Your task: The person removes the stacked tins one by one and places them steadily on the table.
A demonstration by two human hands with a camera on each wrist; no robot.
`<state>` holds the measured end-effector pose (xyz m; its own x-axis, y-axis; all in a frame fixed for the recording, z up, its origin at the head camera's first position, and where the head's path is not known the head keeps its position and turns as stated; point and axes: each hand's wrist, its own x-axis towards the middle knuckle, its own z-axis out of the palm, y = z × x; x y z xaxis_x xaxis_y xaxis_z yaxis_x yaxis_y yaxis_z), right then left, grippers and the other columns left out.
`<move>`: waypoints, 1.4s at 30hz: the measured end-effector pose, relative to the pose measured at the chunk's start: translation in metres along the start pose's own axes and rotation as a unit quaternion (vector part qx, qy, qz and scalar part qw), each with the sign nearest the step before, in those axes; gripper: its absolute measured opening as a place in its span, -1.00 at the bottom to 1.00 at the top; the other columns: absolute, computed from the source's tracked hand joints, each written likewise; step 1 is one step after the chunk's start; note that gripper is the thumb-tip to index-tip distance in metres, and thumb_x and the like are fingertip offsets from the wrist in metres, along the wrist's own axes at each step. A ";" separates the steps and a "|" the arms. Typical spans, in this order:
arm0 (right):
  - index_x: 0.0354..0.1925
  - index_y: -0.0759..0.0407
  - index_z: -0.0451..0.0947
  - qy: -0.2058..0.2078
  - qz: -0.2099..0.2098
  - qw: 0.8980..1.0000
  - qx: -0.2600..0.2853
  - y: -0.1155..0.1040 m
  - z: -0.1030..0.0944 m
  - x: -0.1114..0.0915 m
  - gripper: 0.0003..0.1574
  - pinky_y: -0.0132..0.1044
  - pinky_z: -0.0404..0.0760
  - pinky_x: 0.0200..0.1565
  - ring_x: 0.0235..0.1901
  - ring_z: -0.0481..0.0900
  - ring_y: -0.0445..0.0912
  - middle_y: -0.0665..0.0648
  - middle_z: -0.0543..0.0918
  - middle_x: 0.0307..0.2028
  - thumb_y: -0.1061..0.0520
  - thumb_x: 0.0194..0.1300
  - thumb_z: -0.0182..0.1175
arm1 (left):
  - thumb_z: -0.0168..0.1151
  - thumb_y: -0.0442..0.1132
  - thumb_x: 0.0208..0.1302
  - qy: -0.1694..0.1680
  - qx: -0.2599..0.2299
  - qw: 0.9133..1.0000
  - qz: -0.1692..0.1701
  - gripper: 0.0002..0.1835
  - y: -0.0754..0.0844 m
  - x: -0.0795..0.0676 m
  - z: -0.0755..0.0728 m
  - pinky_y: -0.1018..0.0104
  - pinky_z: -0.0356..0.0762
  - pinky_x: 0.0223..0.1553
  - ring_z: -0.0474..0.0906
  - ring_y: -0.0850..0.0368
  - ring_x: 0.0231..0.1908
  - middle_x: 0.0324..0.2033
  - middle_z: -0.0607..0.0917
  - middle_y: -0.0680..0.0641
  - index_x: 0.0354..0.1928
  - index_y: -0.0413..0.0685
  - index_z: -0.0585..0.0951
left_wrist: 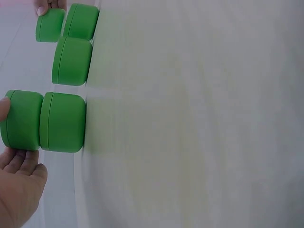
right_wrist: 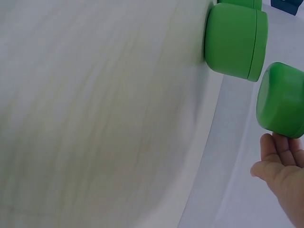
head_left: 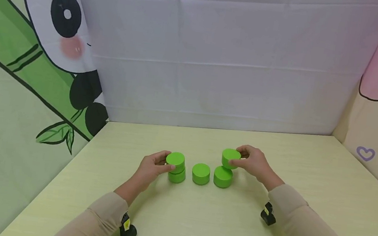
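Note:
My left hand [head_left: 149, 171] grips a green round lidded jar [head_left: 175, 161] between thumb and fingers. That jar sits on a second green jar [head_left: 176, 178], the two nearly lined up; in the left wrist view they meet face to face. Over on the right, my right hand [head_left: 255, 162] holds another green jar [head_left: 230, 158] by its side. Below it a matching jar [head_left: 223, 178] stands on the table; the right wrist view shows a gap between this jar [right_wrist: 232, 40] and the held one [right_wrist: 281, 100]. A single green jar [head_left: 201, 175] stands between the two groups.
The pale wood-grain table [head_left: 181, 228] runs back to a white cloth backdrop [head_left: 218, 58]. Cartoon-printed panels flank it, with a panda [head_left: 58, 49] on the left. Small black wrist devices hang under the left [head_left: 128, 229] and right [head_left: 268, 215] sleeves.

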<state>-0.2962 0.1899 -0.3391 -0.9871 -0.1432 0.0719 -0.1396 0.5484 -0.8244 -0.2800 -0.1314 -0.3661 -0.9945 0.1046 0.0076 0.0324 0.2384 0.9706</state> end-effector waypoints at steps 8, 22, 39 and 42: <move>0.05 0.33 0.40 0.007 0.011 1.000 -0.012 0.010 -0.006 -0.002 -0.32 -0.18 0.51 -0.09 -0.07 0.47 0.05 0.25 0.53 -0.07 0.00 0.05 0.35 | 0.33 -0.34 0.08 0.001 0.000 1.000 -0.002 -0.44 0.001 -0.001 -0.001 0.09 0.34 0.22 0.37 -0.03 0.21 0.17 0.49 -0.13 0.19 -0.14 0.46; 0.04 0.35 0.40 0.009 0.022 1.000 -0.018 0.022 -0.015 -0.010 -0.33 -0.25 0.51 -0.14 -0.09 0.46 0.04 0.26 0.52 -0.07 0.00 0.07 0.34 | 0.34 -0.31 0.09 0.000 0.006 1.000 -0.003 -0.42 -0.001 0.000 -0.002 0.09 0.33 0.24 0.37 -0.03 0.21 0.19 0.48 -0.13 0.20 -0.13 0.44; 0.09 0.40 0.35 -0.023 0.028 0.999 -0.015 0.035 -0.023 -0.015 -0.24 -0.19 0.49 -0.05 -0.07 0.45 0.05 0.29 0.50 -0.03 0.02 0.04 0.37 | 0.34 -0.32 0.09 0.001 0.010 1.000 -0.001 -0.40 0.000 0.000 -0.001 0.09 0.35 0.22 0.38 -0.04 0.21 0.19 0.48 -0.13 0.22 -0.12 0.42; 0.10 0.41 0.35 -0.029 0.021 0.999 -0.014 0.038 -0.024 -0.016 -0.24 -0.18 0.49 -0.04 -0.06 0.46 0.05 0.30 0.50 -0.02 0.03 0.04 0.36 | 0.34 -0.32 0.08 0.003 0.009 1.000 -0.004 -0.41 0.000 -0.001 -0.001 0.09 0.35 0.22 0.38 -0.03 0.21 0.19 0.48 -0.13 0.21 -0.12 0.43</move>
<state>-0.2876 0.2329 -0.3577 -0.9860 -0.1667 0.0031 -0.1003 0.5783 -0.8097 -0.2796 -0.1323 -0.3662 -0.9953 0.0965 0.0010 0.0260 0.2572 0.9660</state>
